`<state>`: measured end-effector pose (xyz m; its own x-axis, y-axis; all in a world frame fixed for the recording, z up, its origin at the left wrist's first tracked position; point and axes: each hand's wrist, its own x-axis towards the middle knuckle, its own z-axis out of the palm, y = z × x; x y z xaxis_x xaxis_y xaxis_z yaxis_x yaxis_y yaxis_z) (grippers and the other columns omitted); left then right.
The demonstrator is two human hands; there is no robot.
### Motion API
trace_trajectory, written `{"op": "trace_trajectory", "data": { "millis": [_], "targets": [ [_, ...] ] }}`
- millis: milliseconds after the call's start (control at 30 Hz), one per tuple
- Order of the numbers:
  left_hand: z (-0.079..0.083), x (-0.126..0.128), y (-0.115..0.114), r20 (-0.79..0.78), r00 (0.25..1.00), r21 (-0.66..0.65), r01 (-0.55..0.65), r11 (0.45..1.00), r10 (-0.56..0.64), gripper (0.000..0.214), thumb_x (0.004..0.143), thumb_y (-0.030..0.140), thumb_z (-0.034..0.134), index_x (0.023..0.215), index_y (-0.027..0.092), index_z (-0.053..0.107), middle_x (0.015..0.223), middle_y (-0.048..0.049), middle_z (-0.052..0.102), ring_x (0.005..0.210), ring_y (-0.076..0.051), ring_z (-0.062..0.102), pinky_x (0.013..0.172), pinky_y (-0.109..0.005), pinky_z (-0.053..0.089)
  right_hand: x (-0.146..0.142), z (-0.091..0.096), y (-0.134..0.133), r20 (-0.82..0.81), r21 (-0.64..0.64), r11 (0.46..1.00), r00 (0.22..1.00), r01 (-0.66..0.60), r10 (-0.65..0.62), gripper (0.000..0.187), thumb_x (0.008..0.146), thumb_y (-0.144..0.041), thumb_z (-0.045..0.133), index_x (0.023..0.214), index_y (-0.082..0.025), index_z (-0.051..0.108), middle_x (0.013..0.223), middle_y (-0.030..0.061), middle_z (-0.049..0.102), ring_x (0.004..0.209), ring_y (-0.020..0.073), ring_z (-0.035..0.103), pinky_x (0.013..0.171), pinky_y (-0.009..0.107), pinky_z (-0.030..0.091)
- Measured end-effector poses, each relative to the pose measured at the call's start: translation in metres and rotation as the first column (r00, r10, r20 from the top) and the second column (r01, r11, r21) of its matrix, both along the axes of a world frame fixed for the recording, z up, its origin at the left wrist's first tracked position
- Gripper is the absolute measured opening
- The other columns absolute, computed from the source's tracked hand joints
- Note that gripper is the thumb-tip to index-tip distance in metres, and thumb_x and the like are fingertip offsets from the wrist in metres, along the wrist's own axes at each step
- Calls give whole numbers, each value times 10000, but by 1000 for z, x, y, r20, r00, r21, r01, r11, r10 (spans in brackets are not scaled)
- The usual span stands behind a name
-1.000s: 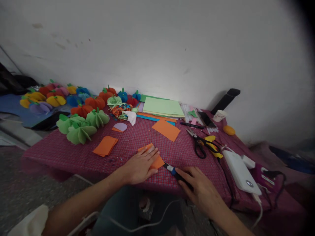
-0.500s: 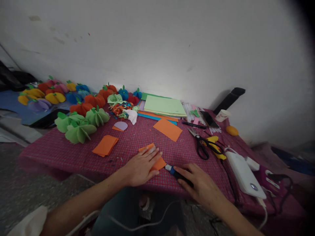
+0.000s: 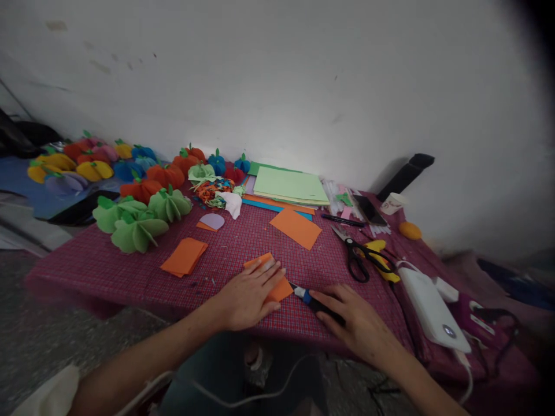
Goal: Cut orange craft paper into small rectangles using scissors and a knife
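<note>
Your left hand [image 3: 251, 296] lies flat over a small orange paper sheet [image 3: 282, 290] on the red checked cloth [image 3: 245, 236]; your right hand [image 3: 353, 319] grips a slim black-and-blue knife [image 3: 321, 304], tip at the sheet's right edge. Paper looks light, easily creased: press near that edge.

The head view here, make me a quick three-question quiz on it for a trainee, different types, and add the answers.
1. Multiple choice: what does the right hand hold? (a) a pen (b) a craft knife (c) the scissors

2. True or false: the left hand lies palm down on a blue sheet.

3. Fill in the blank: the big paper stack is topped in light ____.

Key: 1: b. 2: False, it lies on orange paper. 3: green.
</note>
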<state>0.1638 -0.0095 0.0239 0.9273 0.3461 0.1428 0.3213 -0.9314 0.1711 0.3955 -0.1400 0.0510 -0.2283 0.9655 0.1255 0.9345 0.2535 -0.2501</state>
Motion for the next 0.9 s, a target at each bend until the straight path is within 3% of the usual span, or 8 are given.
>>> {"op": "trace_trajectory", "data": {
  "millis": [900],
  "targets": [
    [5,-1,-1,-3,1000,-56,-21,998,21,693,819,584,230,1368,172,140,1425,-75,202,1314,-199,125,1056,-348,87,1,2,17,-7,-15,999,999,-49,49,350,817,-260,476,1165,-252,515,1021,82,542,905,189,510,765,350,457]
  ]
}}
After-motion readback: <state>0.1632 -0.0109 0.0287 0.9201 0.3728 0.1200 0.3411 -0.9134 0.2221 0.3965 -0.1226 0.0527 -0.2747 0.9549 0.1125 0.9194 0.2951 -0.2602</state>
